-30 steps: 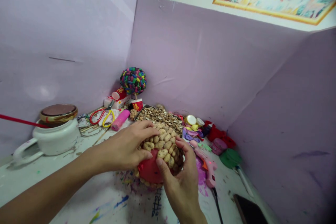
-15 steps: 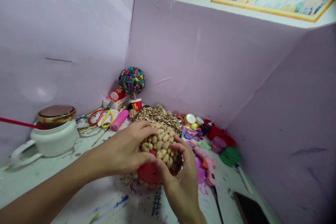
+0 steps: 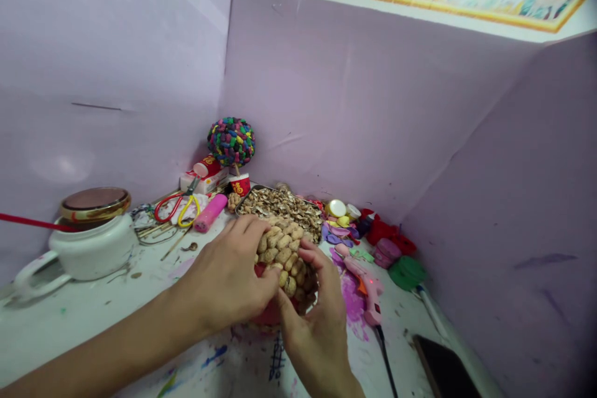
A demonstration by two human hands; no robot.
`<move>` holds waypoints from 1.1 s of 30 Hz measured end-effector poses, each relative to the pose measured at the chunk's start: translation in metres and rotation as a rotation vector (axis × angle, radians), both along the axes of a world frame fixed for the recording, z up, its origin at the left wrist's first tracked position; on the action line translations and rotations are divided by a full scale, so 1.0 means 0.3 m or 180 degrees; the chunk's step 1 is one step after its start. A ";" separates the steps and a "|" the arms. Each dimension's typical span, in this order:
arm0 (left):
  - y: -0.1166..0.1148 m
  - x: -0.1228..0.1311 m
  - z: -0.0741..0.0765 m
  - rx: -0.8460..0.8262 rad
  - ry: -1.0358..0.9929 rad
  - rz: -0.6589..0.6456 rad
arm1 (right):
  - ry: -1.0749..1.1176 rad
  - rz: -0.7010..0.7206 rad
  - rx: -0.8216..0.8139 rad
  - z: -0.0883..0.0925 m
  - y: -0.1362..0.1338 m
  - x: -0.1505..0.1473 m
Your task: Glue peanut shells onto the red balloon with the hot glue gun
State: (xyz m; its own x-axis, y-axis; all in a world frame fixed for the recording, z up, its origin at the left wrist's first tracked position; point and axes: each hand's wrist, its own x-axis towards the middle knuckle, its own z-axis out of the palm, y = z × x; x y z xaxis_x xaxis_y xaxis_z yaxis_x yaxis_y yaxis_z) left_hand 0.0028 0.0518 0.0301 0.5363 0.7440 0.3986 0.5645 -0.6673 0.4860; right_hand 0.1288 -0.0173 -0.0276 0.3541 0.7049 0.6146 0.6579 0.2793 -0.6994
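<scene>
- While both hands cup the peanut-covered ball (image 3: 282,252) above the middle of the table (image 3: 84,311), use light, even pressure so nothing shears loose.
- Your left hand (image 3: 228,280) grasps its left side; press squarely with the thumb.
- Your right hand (image 3: 317,317) curls round the right side; let it brace.
- Mind the glue gun (image 3: 368,295) beside your right hand.

Between my left hand (image 3: 228,277) and right hand (image 3: 314,323) is a peanut-covered ball (image 3: 281,250); behind it, shells (image 3: 284,206) in a tray (image 3: 238,205). Left: scissors (image 3: 191,189), then a mug (image 3: 93,252). Right: a glue gun (image 3: 372,295), with a phone (image 3: 443,364) nearer me.
</scene>
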 end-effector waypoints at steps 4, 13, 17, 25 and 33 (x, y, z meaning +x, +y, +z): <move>-0.007 0.012 -0.017 0.0055 0.0016 0.0128 | -0.0055 0.0012 0.0046 -0.003 0.000 -0.003; 0.018 -0.008 0.003 -0.0165 0.0052 -0.0141 | 0.0110 0.0122 -0.0018 -0.005 0.004 0.020; 0.018 -0.008 0.010 -0.0207 0.0070 -0.0119 | 0.0061 0.0145 0.0053 -0.014 0.005 0.022; 0.115 -0.052 0.025 -0.0541 0.0278 -0.0288 | 0.0858 0.0234 -0.0687 -0.017 0.036 0.095; 0.220 -0.177 0.068 -0.1166 0.0822 -0.1078 | 0.1645 0.0634 -0.0932 -0.001 0.035 0.067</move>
